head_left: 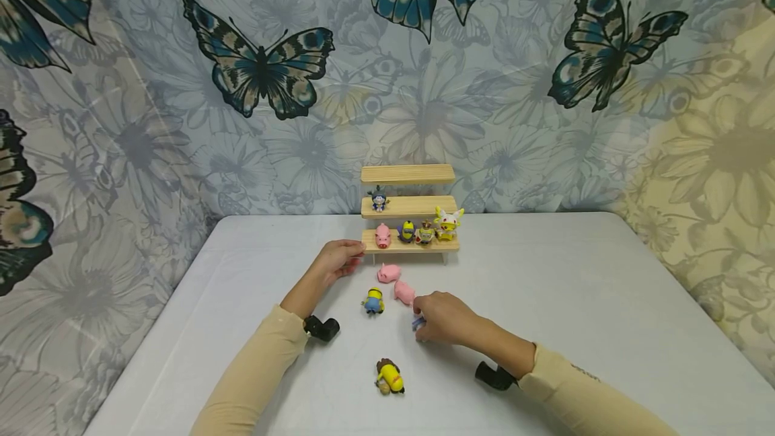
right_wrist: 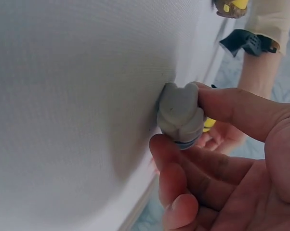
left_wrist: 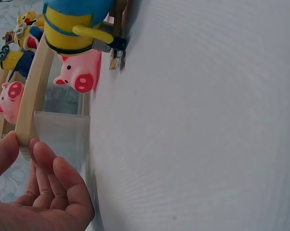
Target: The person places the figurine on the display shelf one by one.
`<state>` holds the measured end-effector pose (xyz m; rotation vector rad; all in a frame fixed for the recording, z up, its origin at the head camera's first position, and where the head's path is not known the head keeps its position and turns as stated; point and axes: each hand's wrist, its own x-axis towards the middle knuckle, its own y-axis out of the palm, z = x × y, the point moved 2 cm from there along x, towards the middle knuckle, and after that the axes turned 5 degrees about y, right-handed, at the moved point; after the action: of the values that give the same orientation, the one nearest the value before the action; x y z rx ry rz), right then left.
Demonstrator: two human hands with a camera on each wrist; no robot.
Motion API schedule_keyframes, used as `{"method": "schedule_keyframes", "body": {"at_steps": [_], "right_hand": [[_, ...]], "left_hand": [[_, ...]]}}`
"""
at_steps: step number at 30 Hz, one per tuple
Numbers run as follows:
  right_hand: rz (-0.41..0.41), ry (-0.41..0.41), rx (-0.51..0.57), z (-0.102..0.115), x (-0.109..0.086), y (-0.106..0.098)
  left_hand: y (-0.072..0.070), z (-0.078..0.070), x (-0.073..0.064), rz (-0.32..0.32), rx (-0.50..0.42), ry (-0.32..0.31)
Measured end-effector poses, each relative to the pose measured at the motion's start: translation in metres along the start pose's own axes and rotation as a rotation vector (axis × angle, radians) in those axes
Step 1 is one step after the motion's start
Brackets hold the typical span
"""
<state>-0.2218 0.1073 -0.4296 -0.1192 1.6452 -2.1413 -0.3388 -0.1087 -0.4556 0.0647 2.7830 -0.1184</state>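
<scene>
while five figures already stand on the stepped shelf (head_left: pixel 407 242), the right hand (head_left: pixel 445 318) pinches a small grey-blue figure (right_wrist: pixel 179 114) on the table (head_left: pixel 605 301); the left hand (head_left: pixel 336 260), fingers relaxed, touches the shelf's end. judged partway: four remain loose.

From here the head view is evenly bright with soft, diffuse light; I see only faint shadows under the forearms and beside the toys on the white table (head_left: pixel 575 274). The butterfly curtain (head_left: pixel 260 73) bows toward the corners, worst at 9 and 3 o'clock, from the wide lens. In the left wrist view the left hand (left_wrist: pixel 34 192) at 7 o'clock is soft. In the right wrist view the grey figure (right_wrist: pixel 179 114) casts a dim shadow on the tabletop toward 8 o'clock, and the background at 1 o'clock is blurred.
</scene>
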Motion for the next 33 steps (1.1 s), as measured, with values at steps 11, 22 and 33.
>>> {"method": "schedule_keyframes", "body": {"at_steps": [11, 22, 33], "right_hand": [[0.013, -0.042, -0.005, 0.000, 0.004, -0.001], [-0.051, -0.143, 0.080, -0.007, 0.004, -0.019], [-0.101, -0.225, 0.178, -0.011, 0.004, -0.049]], "left_hand": [[0.000, -0.001, -0.002, -0.030, 0.079, 0.039], [0.003, -0.004, -0.006, -0.106, 0.219, 0.168], [0.006, -0.007, -0.008, -0.134, 0.216, 0.204]]}}
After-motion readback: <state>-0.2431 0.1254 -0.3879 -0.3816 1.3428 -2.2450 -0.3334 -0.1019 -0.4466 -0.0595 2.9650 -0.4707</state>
